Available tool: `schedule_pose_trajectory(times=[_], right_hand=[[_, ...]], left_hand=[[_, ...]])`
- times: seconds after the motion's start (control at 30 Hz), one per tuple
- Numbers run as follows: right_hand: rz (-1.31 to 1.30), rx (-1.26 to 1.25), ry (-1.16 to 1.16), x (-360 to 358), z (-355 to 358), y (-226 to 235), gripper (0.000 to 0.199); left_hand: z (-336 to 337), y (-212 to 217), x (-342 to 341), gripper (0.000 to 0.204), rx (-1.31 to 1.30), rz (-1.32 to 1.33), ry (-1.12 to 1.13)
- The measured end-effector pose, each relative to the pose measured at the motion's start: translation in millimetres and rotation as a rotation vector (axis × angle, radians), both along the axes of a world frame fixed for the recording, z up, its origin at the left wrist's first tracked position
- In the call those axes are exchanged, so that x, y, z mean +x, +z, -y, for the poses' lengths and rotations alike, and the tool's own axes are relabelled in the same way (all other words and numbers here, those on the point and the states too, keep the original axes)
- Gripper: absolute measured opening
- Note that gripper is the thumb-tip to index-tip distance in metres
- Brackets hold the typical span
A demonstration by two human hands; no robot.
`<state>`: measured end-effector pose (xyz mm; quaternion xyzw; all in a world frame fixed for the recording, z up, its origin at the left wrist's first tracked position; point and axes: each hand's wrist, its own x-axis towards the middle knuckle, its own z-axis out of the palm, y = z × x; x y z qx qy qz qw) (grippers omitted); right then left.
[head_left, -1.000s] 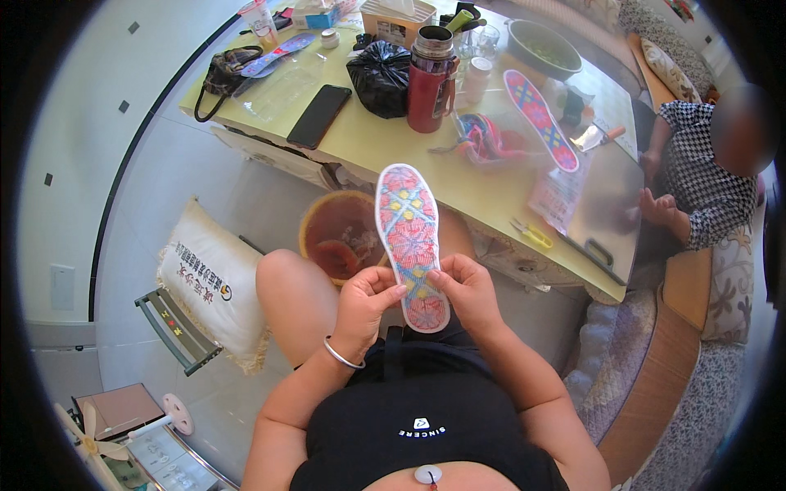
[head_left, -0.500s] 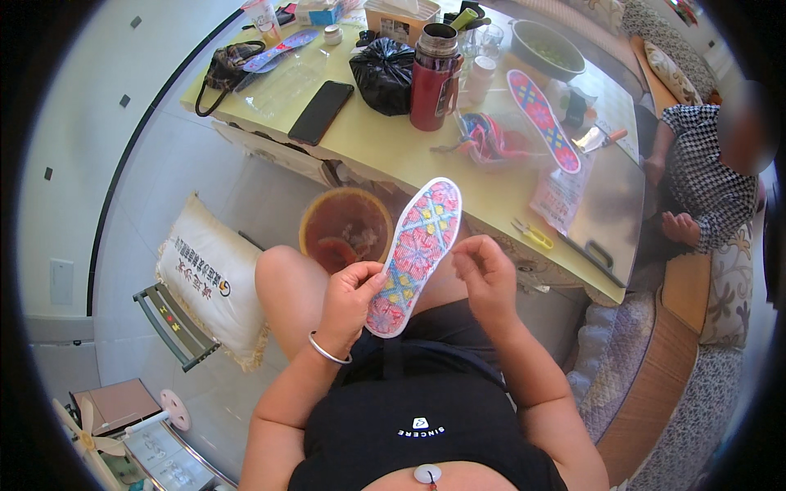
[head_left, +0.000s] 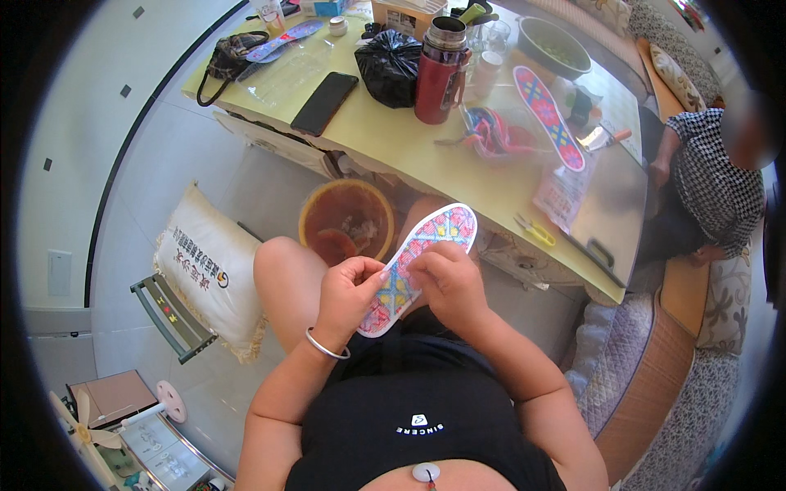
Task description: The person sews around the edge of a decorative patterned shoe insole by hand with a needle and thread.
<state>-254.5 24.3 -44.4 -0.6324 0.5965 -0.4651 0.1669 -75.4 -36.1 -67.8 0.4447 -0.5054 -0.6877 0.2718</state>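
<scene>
An embroidered shoe insole (head_left: 446,226), white-rimmed with pink, blue and yellow stitching, is held tilted above my lap. My left hand (head_left: 347,296) pinches its left edge near the middle, thumb on top. Over the insole's face lies my right hand (head_left: 449,282), thumb and fingers pressed together. Whether a needle or thread is between those fingers is too small to tell. The right hand covers part of the pattern. On the table, a second patterned insole (head_left: 547,116) lies beside a bundle of coloured threads (head_left: 495,131) in clear plastic.
The yellow-topped table (head_left: 385,147) holds a phone (head_left: 325,104), a black plastic bag (head_left: 388,69), a red thermos (head_left: 440,78), yellow snips (head_left: 536,231) and a metal basin (head_left: 555,47). Beneath its edge stands a bucket (head_left: 344,192). A stool (head_left: 173,317) is at left; another person (head_left: 712,164) sits at right.
My right hand has moved left and down from beside the insole onto its face. The insole has tilted further to the right. The other person's hand has lowered.
</scene>
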Motion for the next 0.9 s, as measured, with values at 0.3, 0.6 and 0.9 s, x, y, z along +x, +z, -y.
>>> schedule_pose_trajectory(times=[0.3, 0.6, 0.9], right_hand=[[-0.076, -0.016, -0.01, 2, 5, -8, 0.006], [-0.062, -0.01, 0.032, -1, 7, -13, 0.008], [0.034, 0.071, 0.117, -12, 4, -23, 0.012]], left_hand=[[0, 6, -2, 0.009, -0.025, 0.011, -0.007], [1, -1, 0, 0.007, 0.162, -0.151, 0.01], [1, -20, 2, 0.014, 0.358, -0.289, -0.041]])
